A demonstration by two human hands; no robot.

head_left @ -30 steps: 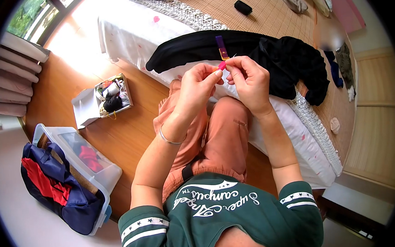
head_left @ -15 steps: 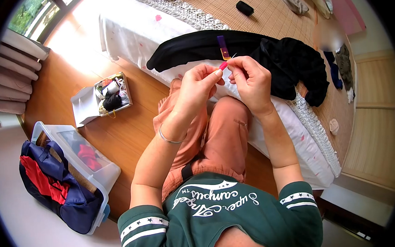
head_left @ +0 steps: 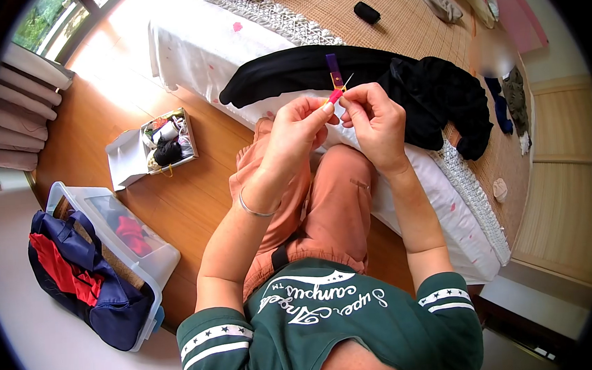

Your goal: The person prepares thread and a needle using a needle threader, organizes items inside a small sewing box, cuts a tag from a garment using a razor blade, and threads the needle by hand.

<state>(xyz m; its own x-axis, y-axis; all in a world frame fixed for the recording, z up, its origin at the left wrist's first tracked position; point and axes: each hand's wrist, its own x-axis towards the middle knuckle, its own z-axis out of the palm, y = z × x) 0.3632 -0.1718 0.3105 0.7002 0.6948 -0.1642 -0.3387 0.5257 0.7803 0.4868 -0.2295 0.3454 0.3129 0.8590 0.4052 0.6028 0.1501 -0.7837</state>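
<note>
My left hand [head_left: 306, 121] pinches a small pink-red piece [head_left: 335, 96] whose kind I cannot make out. My right hand [head_left: 376, 120] is closed in a pinch beside it, the fingertips of both hands almost meeting. From between those fingertips a thin needle [head_left: 349, 80] sticks up, held by the right hand. Just beyond, a purple strip with a yellow-orange end [head_left: 332, 63] lies on a black garment [head_left: 282, 70], which spreads along the bed edge.
An open box of threads and sewing bits [head_left: 171, 140] sits on the wooden floor. Left of me, a clear plastic bin [head_left: 159, 251] holds a navy and red bag [head_left: 105, 285]. A black roll [head_left: 367, 12] lies on the woven mat [head_left: 318, 0].
More of the needle shows above my fingertips, and the pink-red piece has tilted slightly and shifted a little. Both hands stay nearly in place.
</note>
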